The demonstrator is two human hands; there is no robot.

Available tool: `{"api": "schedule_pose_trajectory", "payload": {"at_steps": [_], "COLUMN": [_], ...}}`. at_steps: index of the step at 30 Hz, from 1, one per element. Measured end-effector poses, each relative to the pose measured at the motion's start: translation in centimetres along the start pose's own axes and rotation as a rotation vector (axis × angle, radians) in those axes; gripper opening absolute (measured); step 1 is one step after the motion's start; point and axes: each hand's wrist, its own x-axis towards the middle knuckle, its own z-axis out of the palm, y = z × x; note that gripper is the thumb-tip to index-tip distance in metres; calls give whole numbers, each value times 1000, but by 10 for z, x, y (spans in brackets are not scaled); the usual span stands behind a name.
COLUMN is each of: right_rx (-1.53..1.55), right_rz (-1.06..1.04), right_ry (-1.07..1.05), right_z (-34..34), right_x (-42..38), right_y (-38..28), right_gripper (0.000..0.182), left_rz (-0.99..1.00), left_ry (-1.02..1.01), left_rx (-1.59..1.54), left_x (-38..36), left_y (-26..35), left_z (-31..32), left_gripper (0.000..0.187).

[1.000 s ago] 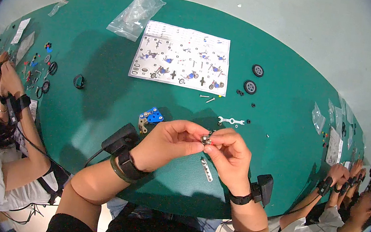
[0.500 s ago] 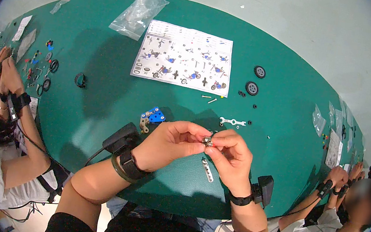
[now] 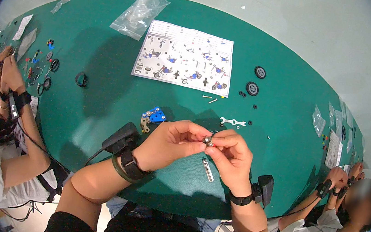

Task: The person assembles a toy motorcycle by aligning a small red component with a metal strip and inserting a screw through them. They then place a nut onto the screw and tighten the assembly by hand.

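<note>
My left hand (image 3: pixel 178 138) and my right hand (image 3: pixel 230 157) meet over the near part of the table, both closed in a pinch. Between their fingertips is a small metal assembly (image 3: pixel 209 141) that looks like screws or nuts with a bit of red; my fingers hide most of it. Just below lies a silver perforated strip (image 3: pixel 207 170). Left of my hands rests a blue bracket piece (image 3: pixel 154 113) joined to a tan-grey perforated part (image 3: pixel 145 124). A flat silver wrench (image 3: pixel 233 122) lies beyond my right hand.
A printed instruction sheet (image 3: pixel 184 58) and a clear plastic bag (image 3: pixel 140 15) lie farther back on the green table (image 3: pixel 284 142). Two wheels (image 3: pixel 252 88), small black parts and two screws (image 3: pixel 210 99) sit to the right. A black ring (image 3: pixel 80 79) lies left. Other people work at both sides.
Almost nothing differs. My fingers have shifted very slightly around the small metal assembly, and the view has moved a touch.
</note>
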Motion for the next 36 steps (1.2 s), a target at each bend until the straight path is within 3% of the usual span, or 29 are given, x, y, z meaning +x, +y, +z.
{"api": "schedule_pose_trajectory", "payload": {"at_steps": [36], "right_rx": [-11], "right_rz": [9], "right_ry": [8], "right_z": [0], "right_x": [1], "right_y": [-1], "right_gripper": [20], "left_rz": [18], "left_ry": [44], "left_rx": [125], "left_x": [0], "left_y": [0], "left_z": [1], "left_gripper": [23]}}
